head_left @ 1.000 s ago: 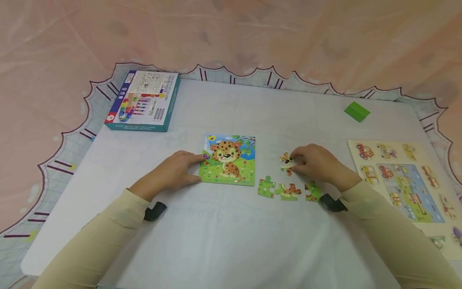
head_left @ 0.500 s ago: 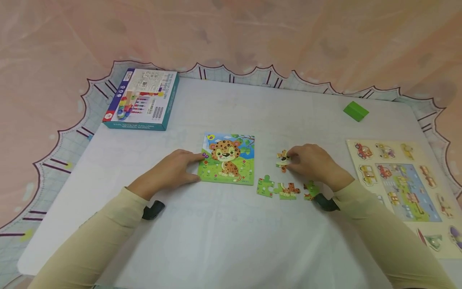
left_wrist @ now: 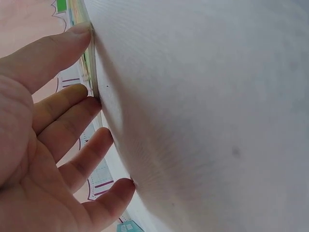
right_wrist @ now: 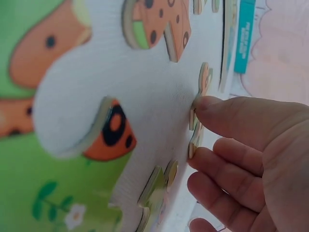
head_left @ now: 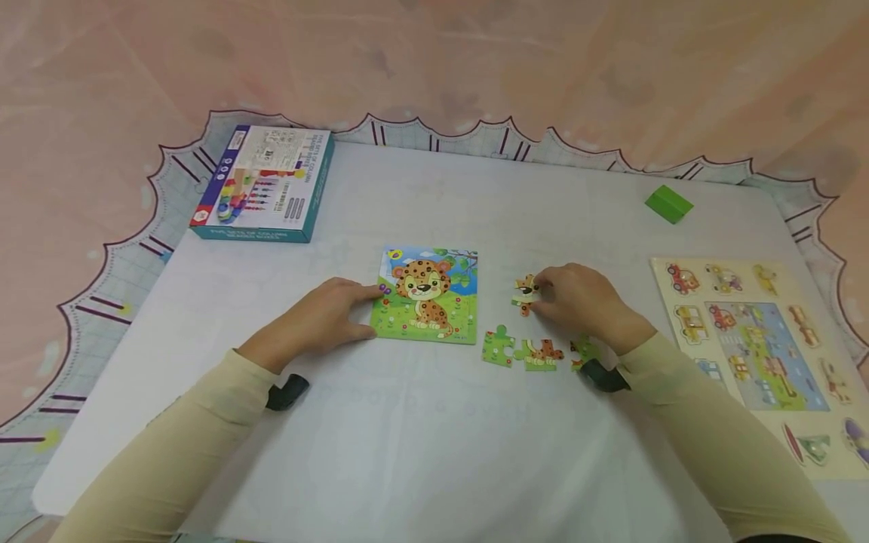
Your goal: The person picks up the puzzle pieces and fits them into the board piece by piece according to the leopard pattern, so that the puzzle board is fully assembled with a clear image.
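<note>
A square leopard puzzle board [head_left: 426, 320] lies in the middle of the white table. At its left edge my left hand [head_left: 322, 320] rests with thumb and index finger touching it; in the left wrist view the thumb [left_wrist: 72, 41] meets the board's edge and the other fingers are spread loosely. My right hand [head_left: 587, 305] pinches a leopard-face puzzle piece [head_left: 524, 294] to the right of the board, between thumb and fingers, as the right wrist view shows. Below it lie a green puzzle piece [head_left: 498, 348], an orange-and-green puzzle piece [head_left: 541, 356] and another green piece [head_left: 580, 351], partly hidden by the wrist.
A boxed bead set [head_left: 261, 185] lies at the back left. A green block [head_left: 668, 204] sits at the back right. A cream vehicle puzzle board [head_left: 686, 298] lies at the right, beside the right forearm. The table's back edge has a scalloped cloth border [head_left: 462, 138].
My right hand has slid left with the leopard-face piece, nearer the leopard board. The left hand keeps its place at the board's left edge. The head view has shifted slightly.
</note>
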Motion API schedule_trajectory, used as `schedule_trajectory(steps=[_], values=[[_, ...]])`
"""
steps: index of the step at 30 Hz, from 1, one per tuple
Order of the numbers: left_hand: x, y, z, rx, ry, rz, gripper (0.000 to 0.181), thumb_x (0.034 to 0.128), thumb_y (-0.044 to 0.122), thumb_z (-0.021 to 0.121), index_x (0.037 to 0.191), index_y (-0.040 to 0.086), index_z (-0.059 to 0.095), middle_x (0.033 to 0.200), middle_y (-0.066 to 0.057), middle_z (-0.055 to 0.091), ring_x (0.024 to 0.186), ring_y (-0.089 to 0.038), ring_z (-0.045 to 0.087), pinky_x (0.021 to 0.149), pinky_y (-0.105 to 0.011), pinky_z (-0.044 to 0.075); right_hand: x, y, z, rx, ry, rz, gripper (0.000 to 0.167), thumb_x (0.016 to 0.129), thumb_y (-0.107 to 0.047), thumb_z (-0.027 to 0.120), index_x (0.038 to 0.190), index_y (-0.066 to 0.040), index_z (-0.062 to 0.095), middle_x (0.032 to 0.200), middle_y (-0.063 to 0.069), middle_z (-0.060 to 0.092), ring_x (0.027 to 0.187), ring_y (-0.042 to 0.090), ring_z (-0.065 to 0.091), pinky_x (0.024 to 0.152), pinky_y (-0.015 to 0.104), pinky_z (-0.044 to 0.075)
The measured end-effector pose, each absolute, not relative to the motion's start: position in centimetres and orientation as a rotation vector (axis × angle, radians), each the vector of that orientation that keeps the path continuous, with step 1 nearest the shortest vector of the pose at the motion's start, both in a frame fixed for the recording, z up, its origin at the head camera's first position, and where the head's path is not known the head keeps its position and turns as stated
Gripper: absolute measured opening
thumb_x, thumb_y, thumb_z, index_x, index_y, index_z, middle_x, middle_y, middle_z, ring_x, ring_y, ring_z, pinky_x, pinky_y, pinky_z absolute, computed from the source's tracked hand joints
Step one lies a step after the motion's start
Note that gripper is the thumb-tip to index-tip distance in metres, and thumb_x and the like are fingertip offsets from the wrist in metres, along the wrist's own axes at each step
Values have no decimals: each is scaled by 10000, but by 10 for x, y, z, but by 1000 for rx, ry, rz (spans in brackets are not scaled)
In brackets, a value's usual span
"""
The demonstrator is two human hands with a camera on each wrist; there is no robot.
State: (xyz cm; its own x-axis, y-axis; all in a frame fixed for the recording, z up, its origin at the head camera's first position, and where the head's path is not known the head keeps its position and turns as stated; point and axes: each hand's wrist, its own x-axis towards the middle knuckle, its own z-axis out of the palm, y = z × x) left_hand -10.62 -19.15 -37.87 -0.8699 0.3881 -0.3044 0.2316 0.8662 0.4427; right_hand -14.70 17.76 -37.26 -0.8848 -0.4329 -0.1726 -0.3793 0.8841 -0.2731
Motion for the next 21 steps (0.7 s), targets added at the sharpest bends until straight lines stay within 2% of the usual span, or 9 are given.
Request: schedule_trajectory(steps=[10, 21], values=[[-106, -191, -378, 452, 2657, 553, 638, 879, 202, 785, 1455, 88, 536, 1402, -168, 561, 1351, -382, 419, 1115, -543, 351, -150, 168, -370, -605, 2806, -377, 380, 918, -213, 684, 1230, 4, 676, 1185, 157, 689, 1107, 336, 606, 947, 499, 493], [-107, -191, -379, 454, 2663, 557, 643, 871, 208, 796, 1449, 87, 543, 1408, -170, 556, 1354, -379, 422, 1119, -541, 347, -151, 147, -363, -732, 2799, -366, 379, 920, -240, 706, 1216, -5, 686, 1171, 133, 696, 1090, 316, 605, 907, 475, 514]])
